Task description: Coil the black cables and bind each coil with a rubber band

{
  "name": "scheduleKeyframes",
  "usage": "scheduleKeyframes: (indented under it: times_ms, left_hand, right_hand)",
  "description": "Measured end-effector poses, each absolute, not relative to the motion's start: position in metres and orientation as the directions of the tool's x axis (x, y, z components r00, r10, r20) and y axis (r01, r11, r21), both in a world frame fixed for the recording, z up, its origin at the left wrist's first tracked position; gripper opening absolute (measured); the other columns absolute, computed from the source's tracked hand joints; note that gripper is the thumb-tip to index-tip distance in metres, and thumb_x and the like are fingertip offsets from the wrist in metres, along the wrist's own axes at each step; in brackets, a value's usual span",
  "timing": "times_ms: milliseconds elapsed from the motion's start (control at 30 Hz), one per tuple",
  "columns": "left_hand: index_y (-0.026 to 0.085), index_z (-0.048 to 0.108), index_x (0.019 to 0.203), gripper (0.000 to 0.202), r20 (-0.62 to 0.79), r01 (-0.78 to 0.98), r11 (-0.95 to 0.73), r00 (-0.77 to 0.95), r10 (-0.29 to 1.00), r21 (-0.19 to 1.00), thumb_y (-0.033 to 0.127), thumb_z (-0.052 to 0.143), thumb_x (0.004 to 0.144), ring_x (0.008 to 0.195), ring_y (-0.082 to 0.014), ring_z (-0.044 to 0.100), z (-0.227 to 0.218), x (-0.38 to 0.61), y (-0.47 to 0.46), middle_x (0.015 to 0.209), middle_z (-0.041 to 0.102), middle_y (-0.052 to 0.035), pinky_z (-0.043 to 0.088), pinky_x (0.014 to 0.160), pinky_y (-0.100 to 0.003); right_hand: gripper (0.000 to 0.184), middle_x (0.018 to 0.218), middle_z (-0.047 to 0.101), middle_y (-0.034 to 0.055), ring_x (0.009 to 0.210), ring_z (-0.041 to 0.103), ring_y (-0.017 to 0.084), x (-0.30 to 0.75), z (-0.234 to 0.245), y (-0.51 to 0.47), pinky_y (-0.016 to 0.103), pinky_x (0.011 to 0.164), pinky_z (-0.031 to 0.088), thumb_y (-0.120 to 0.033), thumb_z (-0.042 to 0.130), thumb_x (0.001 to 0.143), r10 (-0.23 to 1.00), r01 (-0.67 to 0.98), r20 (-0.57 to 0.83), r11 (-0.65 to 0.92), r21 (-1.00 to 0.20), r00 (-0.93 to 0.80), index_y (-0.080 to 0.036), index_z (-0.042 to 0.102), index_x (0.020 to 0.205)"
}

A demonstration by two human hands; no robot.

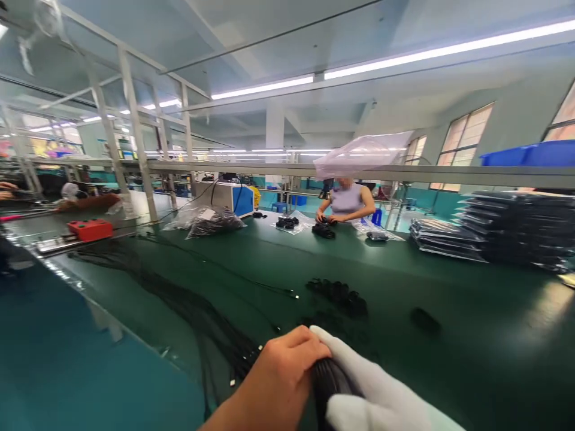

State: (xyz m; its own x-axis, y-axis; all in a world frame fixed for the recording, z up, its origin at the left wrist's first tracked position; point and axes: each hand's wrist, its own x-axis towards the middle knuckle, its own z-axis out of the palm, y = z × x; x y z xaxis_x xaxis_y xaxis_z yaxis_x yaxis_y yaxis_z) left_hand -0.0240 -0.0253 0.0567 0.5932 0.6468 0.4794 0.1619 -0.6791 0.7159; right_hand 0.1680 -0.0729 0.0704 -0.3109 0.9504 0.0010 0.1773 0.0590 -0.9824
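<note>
A coiled black cable (330, 383) is held between my two hands at the bottom of the head view. My bare left hand (287, 365) grips its upper end with bent fingers. My right hand (372, 389), in a white glove, wraps round the other side of the coil, thumb below and fingers on top. Just left of my left hand lies a bundle of long black cables (193, 305) with pale plug ends. Beyond my hands sits a row of black cable coils (339, 296). Part of the held coil is hidden by my fingers.
A single dark coil (425, 320) lies to the right. Stacked black flat packs (507, 230) stand at the far right. Across the green table (265, 254) a co-worker (348, 200) handles black coils. Bagged cables (213, 221) and a red box (90, 230) are left; a shelf (278, 169) crosses above.
</note>
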Motion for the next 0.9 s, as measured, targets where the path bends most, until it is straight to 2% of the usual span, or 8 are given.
scheduleKeyframes:
  times_ms: [133, 267, 367, 500, 633, 700, 800, 900]
  left_hand:
    - [0.016, 0.066, 0.086, 0.027, 0.377, 0.203, -0.611, 0.628, 0.68, 0.765, 0.012, 0.04, 0.085, 0.074, -0.0125, 0.056, 0.059, -0.026, -0.024, 0.082, 0.059, -0.0033, 0.044, 0.069, -0.019]
    - [0.019, 0.067, 0.085, 0.029, 0.316, 0.265, -0.55, 0.592, 0.741, 0.792, 0.011, 0.039, 0.084, 0.076, -0.0126, 0.056, 0.056, -0.023, -0.019, 0.084, 0.059, -0.002, 0.043, 0.071, -0.02]
    - [0.021, 0.066, 0.092, 0.028, 0.263, 0.344, -0.492, 0.536, 0.802, 0.8, 0.009, 0.042, 0.082, 0.078, -0.0127, 0.057, 0.056, -0.02, -0.016, 0.09, 0.059, -0.001, 0.043, 0.073, -0.021]
    - [0.025, 0.061, 0.102, 0.029, 0.219, 0.464, -0.468, 0.493, 0.842, 0.752, 0.011, 0.047, 0.079, 0.078, -0.0137, 0.057, 0.06, -0.013, -0.016, 0.093, 0.06, 0.001, 0.042, 0.072, -0.023]
    - [0.024, 0.062, 0.096, 0.025, 0.188, 0.594, -0.429, 0.425, 0.885, 0.681, 0.013, 0.049, 0.077, 0.072, -0.0155, 0.057, 0.061, -0.005, -0.012, 0.081, 0.064, 0.0017, 0.04, 0.067, -0.026]
    - [0.022, 0.062, 0.092, 0.024, 0.105, 0.588, -0.322, 0.372, 0.922, 0.742, 0.012, 0.05, 0.074, 0.066, -0.015, 0.056, 0.059, -0.002, -0.01, 0.072, 0.063, 0.0027, 0.039, 0.061, -0.025]
    - [0.02, 0.061, 0.086, 0.021, -0.04, 0.484, -0.126, 0.317, 0.947, 0.866, 0.011, 0.051, 0.069, 0.057, -0.0125, 0.053, 0.056, 0.001, -0.007, 0.064, 0.059, 0.0044, 0.038, 0.053, -0.022]
    - [0.019, 0.059, 0.081, 0.017, -0.093, 0.409, -0.036, 0.292, 0.952, 0.912, 0.012, 0.052, 0.067, 0.053, -0.0108, 0.049, 0.053, 0.003, -0.009, 0.06, 0.056, 0.0052, 0.035, 0.048, -0.02]
  right_hand:
    - [0.066, 0.106, 0.059, 0.0064, 0.096, 0.056, 0.025, 0.139, 0.077, -0.057, 0.039, 0.084, 0.047, -0.046, 0.073, 0.062, 0.847, 0.009, -0.007, -0.003, -1.0, -0.532, -0.018, 0.055, 0.119]
    - [0.057, 0.089, 0.06, 0.0033, 0.078, 0.059, 0.019, 0.132, 0.056, -0.045, 0.033, 0.07, 0.051, -0.032, 0.078, 0.056, 0.859, -0.124, -0.055, -0.137, -0.983, -0.51, -0.017, 0.057, 0.108]
    - [0.049, 0.083, 0.062, 0.0062, 0.075, 0.063, 0.02, 0.136, 0.04, -0.039, 0.031, 0.064, 0.054, -0.031, 0.076, 0.061, 0.828, -0.24, -0.058, -0.227, -0.944, -0.558, -0.013, 0.058, 0.104]
    - [0.045, 0.088, 0.063, 0.0111, 0.077, 0.067, 0.023, 0.146, 0.029, -0.036, 0.032, 0.059, 0.057, -0.035, 0.072, 0.068, 0.799, -0.36, -0.067, -0.343, -0.867, -0.598, -0.009, 0.061, 0.103]
    - [0.046, 0.09, 0.063, 0.0135, 0.081, 0.067, 0.026, 0.151, 0.022, -0.032, 0.032, 0.058, 0.059, -0.034, 0.075, 0.066, 0.798, -0.385, -0.082, -0.374, -0.844, -0.597, -0.008, 0.063, 0.102]
    - [0.045, 0.093, 0.064, 0.0134, 0.082, 0.067, 0.025, 0.151, 0.02, -0.032, 0.031, 0.058, 0.059, -0.034, 0.075, 0.067, 0.821, -0.381, -0.097, -0.362, -0.851, -0.563, -0.01, 0.063, 0.103]
    - [0.044, 0.093, 0.065, 0.0123, 0.084, 0.067, 0.024, 0.15, 0.02, -0.033, 0.03, 0.061, 0.059, -0.035, 0.073, 0.069, 0.834, -0.353, -0.114, -0.347, -0.869, -0.54, -0.011, 0.062, 0.105]
    - [0.047, 0.088, 0.066, 0.0131, 0.081, 0.067, 0.023, 0.148, 0.02, -0.034, 0.03, 0.06, 0.058, -0.037, 0.073, 0.069, 0.826, -0.321, -0.097, -0.32, -0.891, -0.555, -0.009, 0.063, 0.105]
